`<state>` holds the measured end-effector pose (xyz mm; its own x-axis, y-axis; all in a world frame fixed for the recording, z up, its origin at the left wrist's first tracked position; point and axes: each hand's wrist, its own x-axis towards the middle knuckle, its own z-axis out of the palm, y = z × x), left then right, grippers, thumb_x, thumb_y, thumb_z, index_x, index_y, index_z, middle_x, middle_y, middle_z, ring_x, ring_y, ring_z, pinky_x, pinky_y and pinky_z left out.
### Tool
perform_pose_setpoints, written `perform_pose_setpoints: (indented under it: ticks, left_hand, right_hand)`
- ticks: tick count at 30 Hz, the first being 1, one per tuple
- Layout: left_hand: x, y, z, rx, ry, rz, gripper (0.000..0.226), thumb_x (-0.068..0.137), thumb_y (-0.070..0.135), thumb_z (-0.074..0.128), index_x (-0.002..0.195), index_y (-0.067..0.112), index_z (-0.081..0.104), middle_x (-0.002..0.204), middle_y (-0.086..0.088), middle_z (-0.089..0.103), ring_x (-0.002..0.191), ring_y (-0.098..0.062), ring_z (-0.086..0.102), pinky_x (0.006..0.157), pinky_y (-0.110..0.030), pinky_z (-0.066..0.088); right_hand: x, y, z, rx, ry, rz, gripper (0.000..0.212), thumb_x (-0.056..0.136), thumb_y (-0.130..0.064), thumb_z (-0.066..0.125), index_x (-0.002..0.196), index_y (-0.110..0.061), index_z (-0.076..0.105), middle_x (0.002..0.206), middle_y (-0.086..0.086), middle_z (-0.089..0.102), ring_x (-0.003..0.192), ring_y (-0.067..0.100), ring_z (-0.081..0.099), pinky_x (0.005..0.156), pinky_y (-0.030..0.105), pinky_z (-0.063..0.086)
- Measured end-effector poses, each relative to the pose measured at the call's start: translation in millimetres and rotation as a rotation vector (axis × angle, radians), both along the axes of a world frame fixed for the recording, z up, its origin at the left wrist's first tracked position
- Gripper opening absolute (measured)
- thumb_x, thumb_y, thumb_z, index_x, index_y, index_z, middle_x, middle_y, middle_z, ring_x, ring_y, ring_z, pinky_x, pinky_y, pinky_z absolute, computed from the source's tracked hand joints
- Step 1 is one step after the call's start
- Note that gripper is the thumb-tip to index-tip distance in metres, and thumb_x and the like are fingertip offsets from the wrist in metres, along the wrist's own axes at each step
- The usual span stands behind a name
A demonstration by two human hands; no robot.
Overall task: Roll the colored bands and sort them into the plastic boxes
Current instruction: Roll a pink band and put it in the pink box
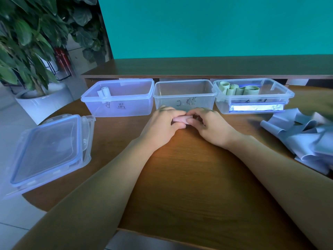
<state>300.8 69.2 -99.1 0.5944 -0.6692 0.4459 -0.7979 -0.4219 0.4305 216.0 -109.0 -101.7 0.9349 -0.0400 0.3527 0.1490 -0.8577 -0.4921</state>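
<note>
A small pink rolled band (181,119) lies between both hands at the table's middle, just in front of the centre box. My left hand (163,123) grips its left end and my right hand (207,123) pinches its right end; fingers hide most of it. Three clear plastic boxes stand in a row: the left box (119,109) holds one pale rolled band (104,91), the middle box (184,83) shows nothing inside, the right box (252,109) holds several green rolled bands (239,90).
A heap of loose pale blue-grey bands (302,134) lies at the right edge of the wooden table (189,177). Stacked box lids (50,148) overhang the table's left edge. A potted plant (36,98) stands on the floor at left. A raised wooden ledge (207,67) runs behind the boxes.
</note>
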Motion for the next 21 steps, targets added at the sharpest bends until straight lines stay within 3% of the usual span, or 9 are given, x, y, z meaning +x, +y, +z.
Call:
perform_pose_setpoints:
  ticks: [5, 8, 14, 21]
  left_hand:
    - [-4, 3, 0, -0.025, 0.034, 0.053, 0.024, 0.093, 0.035, 0.068, 0.116, 0.027, 0.068, 0.110, 0.007, 0.064, 0.102, -0.009, 0.056, 0.083, -0.025, 0.046]
    - [-8, 6, 4, -0.056, 0.039, 0.054, 0.026, 0.095, 0.034, 0.065, 0.119, 0.024, 0.068, 0.106, 0.011, 0.061, 0.099, -0.007, 0.055, 0.077, -0.013, 0.040]
    - [-13, 9, 6, -0.131, 0.100, 0.045, 0.029, 0.095, 0.032, 0.066, 0.123, 0.023, 0.068, 0.108, 0.009, 0.065, 0.098, -0.005, 0.057, 0.078, -0.011, 0.041]
    - [-17, 10, 13, -0.403, 0.188, 0.095, 0.034, 0.094, 0.037, 0.066, 0.126, 0.026, 0.065, 0.112, 0.022, 0.063, 0.098, 0.022, 0.053, 0.080, 0.001, 0.041]
  right_hand:
    - [-4, 0, 1, 0.076, -0.034, 0.024, 0.029, 0.104, -0.036, 0.052, 0.127, -0.022, 0.064, 0.111, -0.011, 0.068, 0.093, -0.001, 0.060, 0.079, 0.007, 0.041]
    - [-8, 0, 5, 0.207, -0.038, 0.022, 0.040, 0.097, -0.048, 0.059, 0.129, -0.023, 0.064, 0.109, -0.013, 0.069, 0.098, 0.001, 0.064, 0.082, 0.013, 0.048]
    - [-13, 5, 9, 0.376, -0.090, 0.031, 0.027, 0.097, -0.032, 0.066, 0.122, -0.022, 0.070, 0.107, -0.012, 0.073, 0.102, 0.002, 0.066, 0.087, 0.015, 0.050]
    - [-12, 14, 41, 0.522, -0.144, 0.059, 0.015, 0.092, -0.032, 0.072, 0.106, -0.026, 0.074, 0.094, -0.008, 0.075, 0.090, 0.009, 0.070, 0.081, 0.022, 0.055]
